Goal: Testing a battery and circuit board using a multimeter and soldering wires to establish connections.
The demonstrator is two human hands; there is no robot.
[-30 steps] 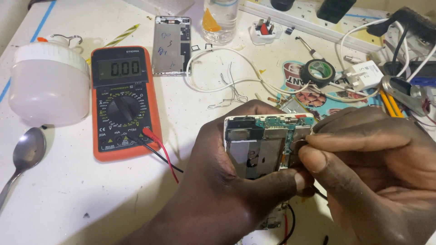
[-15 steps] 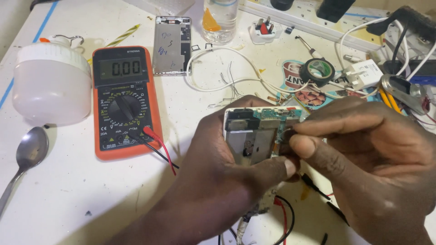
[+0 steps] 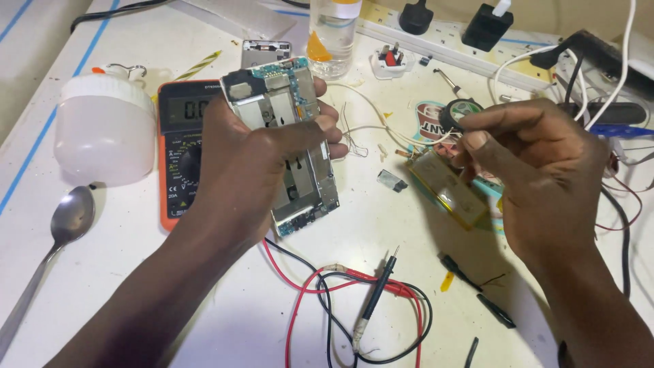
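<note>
My left hand [image 3: 252, 160] grips an opened phone frame [image 3: 289, 116] from behind. It is held upright above the table, with the circuit board and metal shields facing me. My right hand [image 3: 538, 177] is off to the right, thumb and forefinger pinched together, and a flat gold battery pouch [image 3: 443, 187] hangs tilted from that grip. The two hands are apart, with a small grey part [image 3: 392, 180] lying on the table between them.
An orange multimeter [image 3: 177, 170] lies behind my left hand, and its red and black probe leads [image 3: 368, 293] are coiled at the front. A white lamp bulb [image 3: 102, 129] and a spoon [image 3: 68, 218] are at the left. A clear bottle [image 3: 334, 34], a power strip [image 3: 449, 37], a solder reel [image 3: 458, 110] and cables are at the back.
My left hand has swung the phone frame up and to the left. My right hand has come away from it to the right, with the gold battery now in its fingers.
</note>
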